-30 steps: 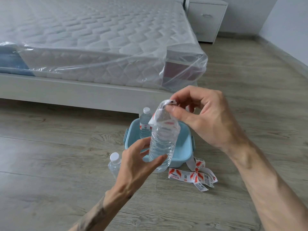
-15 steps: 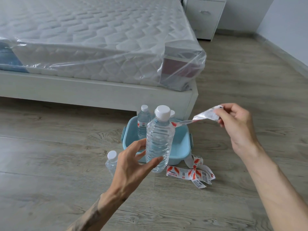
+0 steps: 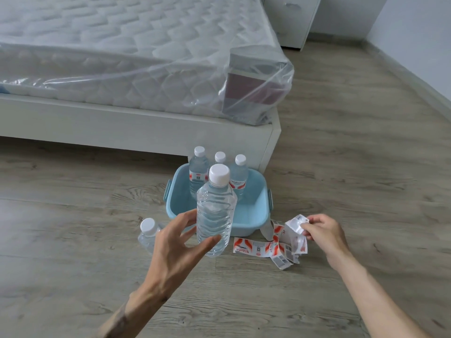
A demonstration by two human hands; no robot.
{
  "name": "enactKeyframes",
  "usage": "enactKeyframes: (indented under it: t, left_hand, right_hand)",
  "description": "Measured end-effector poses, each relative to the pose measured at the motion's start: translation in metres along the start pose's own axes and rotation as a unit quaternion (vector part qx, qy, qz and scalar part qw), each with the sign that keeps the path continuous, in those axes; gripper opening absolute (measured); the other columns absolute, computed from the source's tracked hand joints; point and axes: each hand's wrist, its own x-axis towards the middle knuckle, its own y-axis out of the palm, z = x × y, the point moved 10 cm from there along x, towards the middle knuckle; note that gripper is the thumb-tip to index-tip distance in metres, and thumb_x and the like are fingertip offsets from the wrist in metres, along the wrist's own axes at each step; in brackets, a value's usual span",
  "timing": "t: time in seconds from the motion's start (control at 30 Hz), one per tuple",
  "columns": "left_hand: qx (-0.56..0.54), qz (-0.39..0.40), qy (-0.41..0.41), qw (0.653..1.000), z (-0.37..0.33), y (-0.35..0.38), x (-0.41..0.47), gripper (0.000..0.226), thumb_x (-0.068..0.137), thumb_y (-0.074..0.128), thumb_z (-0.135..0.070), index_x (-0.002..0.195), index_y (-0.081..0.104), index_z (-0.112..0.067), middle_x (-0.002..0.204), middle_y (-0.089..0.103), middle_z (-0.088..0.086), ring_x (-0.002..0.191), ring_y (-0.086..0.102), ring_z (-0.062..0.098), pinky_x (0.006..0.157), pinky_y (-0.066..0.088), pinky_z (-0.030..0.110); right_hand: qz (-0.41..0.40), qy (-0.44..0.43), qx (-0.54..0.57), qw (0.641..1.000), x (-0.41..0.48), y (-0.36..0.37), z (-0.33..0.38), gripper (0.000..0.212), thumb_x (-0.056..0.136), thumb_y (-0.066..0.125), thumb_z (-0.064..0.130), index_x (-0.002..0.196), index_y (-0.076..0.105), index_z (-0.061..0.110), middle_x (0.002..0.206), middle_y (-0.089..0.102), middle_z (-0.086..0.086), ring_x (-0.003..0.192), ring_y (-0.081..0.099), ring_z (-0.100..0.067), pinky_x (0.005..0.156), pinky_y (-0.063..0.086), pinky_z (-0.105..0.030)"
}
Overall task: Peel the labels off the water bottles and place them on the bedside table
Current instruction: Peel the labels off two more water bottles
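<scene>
My left hand (image 3: 178, 242) grips a clear water bottle (image 3: 214, 213) with a white cap and no label, upright above the floor. Low at the right, my right hand (image 3: 322, 231) pinches a crumpled white and red peeled label (image 3: 296, 224), just over a pile of peeled labels (image 3: 263, 248) on the floor. Three labelled bottles (image 3: 199, 168) stand in a light blue tub (image 3: 249, 215). A bare bottle (image 3: 148, 234) stands on the floor behind my left hand. The white bedside table (image 3: 290, 18) is far off at the top.
A bed with a plastic-wrapped mattress (image 3: 136, 62) and a white frame (image 3: 136, 128) fills the upper left, its corner just behind the tub. Grey wooden floor (image 3: 353, 147) stretches to the right up to the wall's skirting.
The label has come fully off the held bottle. My right hand has carried it from the bottle's neck out to the right and down to the label pile. The left hand keeps the bottle upright.
</scene>
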Motion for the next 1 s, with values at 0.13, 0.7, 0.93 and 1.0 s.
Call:
enactKeyframes:
  t: [0.13, 0.7, 0.93, 1.0]
  left_hand:
    - [0.004, 0.004, -0.002, 1.000, 0.008, 0.001, 0.001, 0.061, 0.072, 0.091, -0.037, 0.127, 0.074, -0.015, 0.117, 0.080, -0.014, 0.115, 0.075, 0.005, 0.099, 0.056, 0.017]
    - [-0.023, 0.055, -0.011, 0.998, 0.027, 0.009, 0.000, 0.058, 0.080, 0.092, -0.022, 0.133, 0.069, -0.014, 0.127, 0.080, -0.004, 0.125, 0.073, 0.016, 0.111, 0.055, 0.037]
    - [-0.005, 0.114, -0.022, 0.993, 0.049, 0.020, -0.011, 0.057, 0.090, 0.086, -0.016, 0.142, 0.063, -0.014, 0.139, 0.073, -0.004, 0.135, 0.066, 0.017, 0.115, 0.050, 0.033]
    - [0.046, 0.113, -0.010, 0.992, 0.051, 0.027, -0.014, 0.057, 0.091, 0.083, -0.021, 0.144, 0.062, -0.018, 0.141, 0.071, -0.007, 0.136, 0.064, 0.014, 0.115, 0.049, 0.033]
  right_hand:
    - [0.023, -0.004, -0.033, 0.999, -0.005, 0.013, -0.003, 0.029, 0.086, 0.079, 0.007, 0.114, 0.074, 0.011, 0.095, 0.080, -0.004, 0.090, 0.076, -0.023, 0.084, 0.062, -0.039]
    - [0.418, -0.269, 0.038, 0.867, -0.136, 0.122, 0.160, 0.071, 0.080, 0.093, 0.024, 0.141, 0.059, 0.036, 0.145, 0.065, 0.011, 0.135, 0.063, -0.016, 0.114, 0.050, -0.051]
    - [0.408, -0.275, 0.051, 0.869, -0.135, 0.146, 0.146, 0.069, 0.073, 0.097, 0.029, 0.134, 0.066, 0.032, 0.132, 0.075, 0.005, 0.125, 0.071, -0.015, 0.110, 0.054, -0.040]
    - [0.383, -0.272, 0.056, 0.881, -0.129, 0.144, 0.137, 0.068, 0.069, 0.099, 0.030, 0.130, 0.069, 0.032, 0.127, 0.078, 0.005, 0.121, 0.073, -0.014, 0.107, 0.055, -0.034]
